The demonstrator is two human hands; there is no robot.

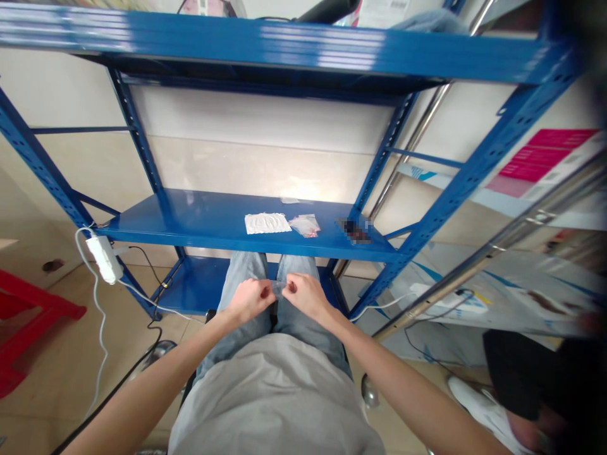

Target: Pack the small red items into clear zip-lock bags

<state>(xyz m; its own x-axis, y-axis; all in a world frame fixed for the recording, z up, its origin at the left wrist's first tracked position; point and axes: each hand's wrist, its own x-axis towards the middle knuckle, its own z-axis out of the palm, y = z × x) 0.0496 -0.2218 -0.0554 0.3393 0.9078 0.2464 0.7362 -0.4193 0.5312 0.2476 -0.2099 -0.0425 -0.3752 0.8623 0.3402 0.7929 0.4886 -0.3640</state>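
Above my lap, my left hand (250, 297) and my right hand (304, 294) are close together, each closed in a pinch. Between the fingertips stretches a small piece of clear plastic (278, 289), gripped from both sides; its exact kind is too small to make out. On the blue shelf just beyond my knees lies a crumpled white sheet (267, 223). Beside it, to the right, is a small clear plastic bag (306, 225) with some pink or red in it. Farther back rests a small whitish piece (289, 200).
A pixelated dark object (355, 231) lies at the right of the blue shelf (208, 218). A white power strip (105, 259) hangs on the left upright, with cables trailing down. A red stool (33, 322) stands left. Another person's leg and white shoe (484, 404) are at lower right.
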